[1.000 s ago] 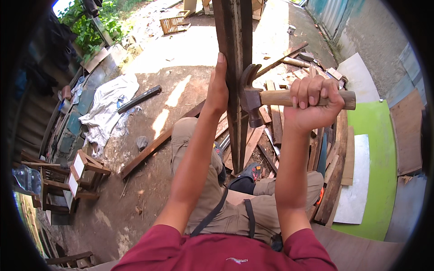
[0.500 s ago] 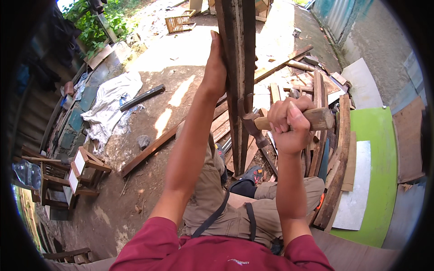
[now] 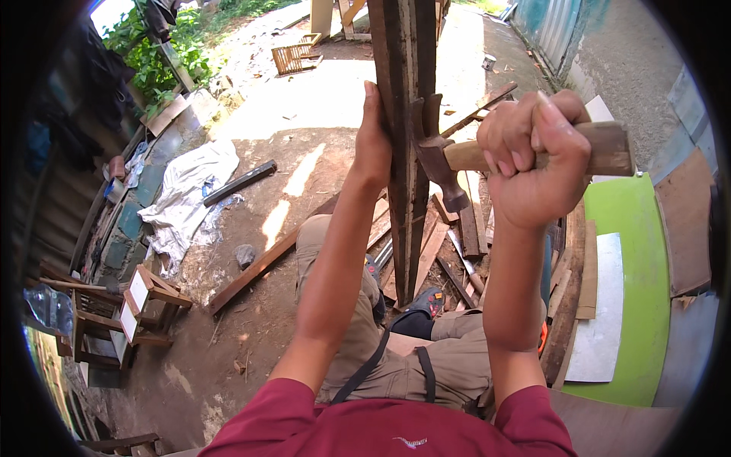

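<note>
A long dark wooden beam [image 3: 404, 171] with a pale strip along its face stands upright in front of me, its lower end near my shoe. My left hand [image 3: 374, 141] is closed on the beam's left side, thumb pointing up; the other fingers are hidden behind the wood. In my right hand [image 3: 537, 156] is a claw hammer [image 3: 462, 157], gripped round its wooden handle. The hammer's rusty head is at the beam's right edge, its claw pointing up along the wood. Whether the claw touches the beam I cannot tell.
Planks and offcuts lie in a pile [image 3: 457, 228] beyond my knees. A hand tool with a wooden handle [image 3: 476, 280] lies among them. A green board [image 3: 632, 289] and a white sheet [image 3: 600, 312] are at the right. On the left are a white cloth [image 3: 186, 183] and a small wooden frame [image 3: 148, 305].
My right hand has moved up and to the right with the hammer, which now looks larger and nearer. My left hand sits slightly lower in view, still on the beam.
</note>
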Motion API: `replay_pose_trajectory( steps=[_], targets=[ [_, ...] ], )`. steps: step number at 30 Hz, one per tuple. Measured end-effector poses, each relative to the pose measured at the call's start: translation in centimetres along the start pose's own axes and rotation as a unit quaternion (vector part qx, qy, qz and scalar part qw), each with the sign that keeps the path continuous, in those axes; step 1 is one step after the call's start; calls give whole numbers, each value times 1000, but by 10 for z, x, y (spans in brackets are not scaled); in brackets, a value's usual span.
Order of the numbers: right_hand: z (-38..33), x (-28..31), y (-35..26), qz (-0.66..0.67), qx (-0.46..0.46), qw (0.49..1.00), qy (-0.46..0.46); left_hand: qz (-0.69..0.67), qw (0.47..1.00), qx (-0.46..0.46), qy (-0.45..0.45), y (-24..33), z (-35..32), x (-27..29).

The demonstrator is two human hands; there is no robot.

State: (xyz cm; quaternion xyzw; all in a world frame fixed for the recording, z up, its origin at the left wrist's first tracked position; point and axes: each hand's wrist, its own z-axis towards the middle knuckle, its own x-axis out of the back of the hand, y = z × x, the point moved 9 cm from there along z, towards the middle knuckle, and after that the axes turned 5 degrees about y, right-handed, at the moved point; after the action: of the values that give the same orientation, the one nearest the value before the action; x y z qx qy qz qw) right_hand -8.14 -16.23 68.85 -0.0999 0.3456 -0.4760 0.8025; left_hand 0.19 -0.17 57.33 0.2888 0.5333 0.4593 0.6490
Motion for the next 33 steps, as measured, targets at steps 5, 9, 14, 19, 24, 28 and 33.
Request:
replay_pose_trajectory(
  steps=[5, 9, 14, 19, 24, 28, 33],
  targets=[
    [-51, 44, 36, -40, -89, 994, 50, 7, 1000, 7, -5, -11, 12, 14],
    [-69, 44, 51, -33, -105, 991, 69, 12, 1000, 2, -15, -12, 11, 6],
    [-44, 30, 36, -24, -90, 989, 111, 1, 1000, 1, -16, -12, 7, -1],
    [17, -5, -14, 0, 60, 997, 44, -25, 999, -21, -33, -12, 6, -15],
    [2, 8, -9, 22, 61, 998, 24, -4, 999, -53, 8, -12, 12, -5],
    [-43, 43, 27, -30, -38, 997, 65, 12, 1000, -3, -3, -22, 18, -6],
    [-62, 57, 40, -20, -12, 998, 57, 13, 1000, 0, -16, -21, 19, -15]
  ],
)
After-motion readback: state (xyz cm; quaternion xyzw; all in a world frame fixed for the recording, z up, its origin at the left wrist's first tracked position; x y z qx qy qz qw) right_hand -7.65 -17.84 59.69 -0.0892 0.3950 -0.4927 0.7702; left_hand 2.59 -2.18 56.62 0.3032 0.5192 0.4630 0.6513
